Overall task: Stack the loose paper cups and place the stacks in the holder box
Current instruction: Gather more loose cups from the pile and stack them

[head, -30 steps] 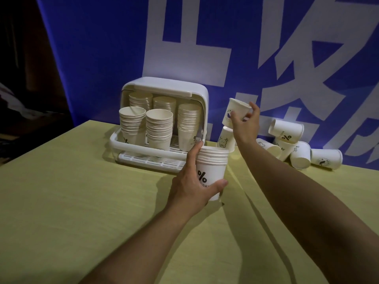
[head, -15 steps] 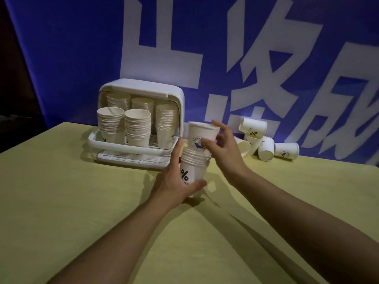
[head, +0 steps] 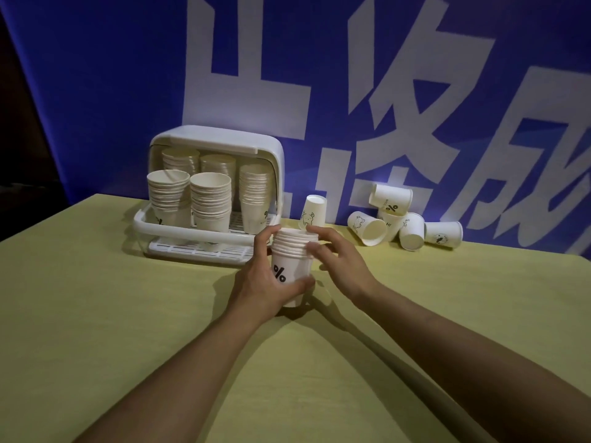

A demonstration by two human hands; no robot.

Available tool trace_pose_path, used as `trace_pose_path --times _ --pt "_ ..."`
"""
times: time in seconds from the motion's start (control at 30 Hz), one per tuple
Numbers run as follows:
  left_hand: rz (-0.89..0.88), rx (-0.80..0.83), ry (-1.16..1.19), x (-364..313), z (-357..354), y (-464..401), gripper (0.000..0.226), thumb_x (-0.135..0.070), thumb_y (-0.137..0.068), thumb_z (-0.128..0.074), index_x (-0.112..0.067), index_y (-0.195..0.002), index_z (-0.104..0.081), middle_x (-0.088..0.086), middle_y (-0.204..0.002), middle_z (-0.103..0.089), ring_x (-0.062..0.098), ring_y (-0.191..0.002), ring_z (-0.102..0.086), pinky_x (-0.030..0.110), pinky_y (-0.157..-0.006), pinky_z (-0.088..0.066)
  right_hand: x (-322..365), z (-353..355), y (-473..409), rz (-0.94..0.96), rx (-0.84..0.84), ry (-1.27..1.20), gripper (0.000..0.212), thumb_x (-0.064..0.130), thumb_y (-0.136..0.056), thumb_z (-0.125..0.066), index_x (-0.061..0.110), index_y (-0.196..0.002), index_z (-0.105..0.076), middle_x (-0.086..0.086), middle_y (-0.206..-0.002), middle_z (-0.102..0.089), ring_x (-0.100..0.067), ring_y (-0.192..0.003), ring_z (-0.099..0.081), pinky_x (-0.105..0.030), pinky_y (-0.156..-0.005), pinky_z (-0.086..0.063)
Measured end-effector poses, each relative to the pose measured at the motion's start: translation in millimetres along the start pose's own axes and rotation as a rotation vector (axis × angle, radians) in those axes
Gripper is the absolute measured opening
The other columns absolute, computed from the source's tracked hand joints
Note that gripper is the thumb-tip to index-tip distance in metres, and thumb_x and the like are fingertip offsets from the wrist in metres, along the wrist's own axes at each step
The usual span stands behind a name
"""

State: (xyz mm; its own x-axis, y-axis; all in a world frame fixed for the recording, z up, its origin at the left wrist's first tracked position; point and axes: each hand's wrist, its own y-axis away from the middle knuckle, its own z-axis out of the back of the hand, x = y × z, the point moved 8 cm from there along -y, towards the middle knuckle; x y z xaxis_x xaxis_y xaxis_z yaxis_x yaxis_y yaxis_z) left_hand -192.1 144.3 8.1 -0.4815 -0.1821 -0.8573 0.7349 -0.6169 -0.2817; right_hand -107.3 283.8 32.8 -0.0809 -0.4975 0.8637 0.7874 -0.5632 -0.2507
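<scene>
White paper, ridged where the rims nested, made up the stack of cups point(head: 292, 260) that stood upright near the middle of the yellow-green table point(head: 96, 314), just in front of the holder box point(head: 271, 148). The left hand point(head: 259, 284) gripped it low, thumb curled beneath the "%" mark and fingers wrapped round the far side. The right hand point(head: 339, 263) lay against the rim bands from the right, fingers loosely bent and touching the top cups; whether it pinched them or merely steadied them could not be told.

The stack's long axis ran vertical, mouth up. The loose cups point(head: 403, 219) lay in a heap to the right, well apart from the stack and on the right hand's side, most on their sides with mouths turned different ways; one upturned cup point(head: 313, 211) stood closer, just behind the stack. The right hand was plainly the nearer for fetching either. The box already held several tall stacks, with its open front facing the person.
</scene>
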Motion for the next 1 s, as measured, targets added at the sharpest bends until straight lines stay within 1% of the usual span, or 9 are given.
trace_pose_path --times 0.07,0.13,0.27,0.33,0.43,0.57,0.67,0.8,1.0 --pt "0.007 -0.001 0.018 1 -1 0 0.104 -0.045 -0.065 -0.092 -0.057 -0.139 -0.019 -0.007 -0.13 -0.057 0.016 -0.108 -0.06 0.031 -0.083 -0.046 -3 9 -11 0.024 -0.09 -0.031 0.031 0.037 -0.103 -0.049 0.029 -0.128 -0.063 0.013 -0.125 -0.06 -0.005 -0.114 -0.056 -0.041 -0.101 -0.049" --pt "0.009 -0.006 0.049 1 0 -1 0.104 -0.043 -0.066 -0.092 -0.056 -0.139 -0.02 -0.009 -0.127 -0.055 0.014 -0.104 -0.058 0.028 -0.08 -0.044 -14 21 -31 0.021 -0.209 0.023 0.029 0.033 -0.102 -0.05 0.026 -0.127 -0.065 0.01 -0.121 -0.063 -0.007 -0.111 -0.058 -0.036 -0.097 -0.051" --pt "0.003 -0.002 0.022 4 -3 -2 0.105 -0.044 -0.068 -0.091 -0.054 -0.14 -0.015 -0.009 -0.135 -0.054 0.014 -0.107 -0.057 0.025 -0.078 -0.044 -45 31 -70 -0.024 -0.281 0.317 0.025 0.026 -0.098 -0.06 0.027 -0.123 -0.065 0.003 -0.125 -0.062 -0.015 -0.111 -0.06 -0.04 -0.1 -0.052" --pt "0.018 0.031 -0.011 5 -7 -2 0.104 -0.045 -0.069 -0.089 -0.055 -0.137 -0.011 -0.005 -0.14 -0.054 0.017 -0.107 -0.058 0.031 -0.081 -0.043 -61 32 -80 -0.087 -0.299 0.311 0.027 0.024 -0.098 -0.062 0.027 -0.124 -0.063 0.002 -0.128 -0.059 -0.019 -0.117 -0.058 -0.041 -0.104 -0.05" --pt "0.022 0.056 -0.027 7 -12 -3 0.102 -0.04 -0.073 -0.088 -0.052 -0.136 -0.009 -0.004 -0.142 -0.053 0.013 -0.106 -0.054 0.03 -0.082 -0.04 -64 30 -88 -0.072 -0.344 0.349 0.041 0.019 -0.096 -0.065 0.029 -0.135 -0.056 0.002 -0.137 -0.055 -0.021 -0.125 -0.053 -0.043 -0.108 -0.044" --pt "0.005 0.052 -0.044 8 -14 -6 0.103 -0.038 -0.073 -0.088 -0.052 -0.134 -0.007 -0.003 -0.142 -0.053 0.015 -0.105 -0.055 0.029 -0.081 -0.041 -50 22 -111 0.022 -0.266 0.577 0.062 0.018 -0.094 -0.067 0.031 -0.149 -0.041 -0.001 -0.152 -0.042 -0.026 -0.138 -0.037 -0.05 -0.115 -0.033" --pt "0.007 0.046 -0.049 10 -14 -6 0.103 -0.038 -0.073 -0.088 -0.054 -0.133 -0.006 -0.003 -0.142 -0.053 0.016 -0.104 -0.056 0.03 -0.083 -0.042 -49 17 -138 0.017 -0.18 0.664 0.067 0.019 -0.095 -0.066 0.029 -0.153 -0.034 -0.004 -0.158 -0.033 -0.03 -0.145 -0.028 -0.052 -0.117 -0.029" --pt "0.013 0.045 -0.042 11 -11 -7 0.104 -0.038 -0.074 -0.088 -0.055 -0.134 -0.005 -0.002 -0.143 -0.051 0.018 -0.108 -0.056 0.032 -0.083 -0.044 -57 15 -157 -0.019 -0.151 0.728 0.056 0.023 -0.093 -0.069 0.023 -0.144 -0.047 -0.006 -0.157 -0.035 -0.032 -0.143 -0.031 -0.05 -0.115 -0.033" --pt "-0.014 0.067 -0.06 6 -13 -6 0.102 -0.039 -0.079 -0.084 -0.057 -0.136 -0.002 -0.004 -0.151 -0.045 0.016 -0.111 -0.052 0.03 -0.084 -0.042 -47 21 -147 0.024 -0.255 0.578 0.024 0.023 -0.091 -0.071 0.018 -0.112 -0.06 -0.005 -0.134 -0.056 -0.027 -0.118 -0.054 -0.039 -0.101 -0.048"
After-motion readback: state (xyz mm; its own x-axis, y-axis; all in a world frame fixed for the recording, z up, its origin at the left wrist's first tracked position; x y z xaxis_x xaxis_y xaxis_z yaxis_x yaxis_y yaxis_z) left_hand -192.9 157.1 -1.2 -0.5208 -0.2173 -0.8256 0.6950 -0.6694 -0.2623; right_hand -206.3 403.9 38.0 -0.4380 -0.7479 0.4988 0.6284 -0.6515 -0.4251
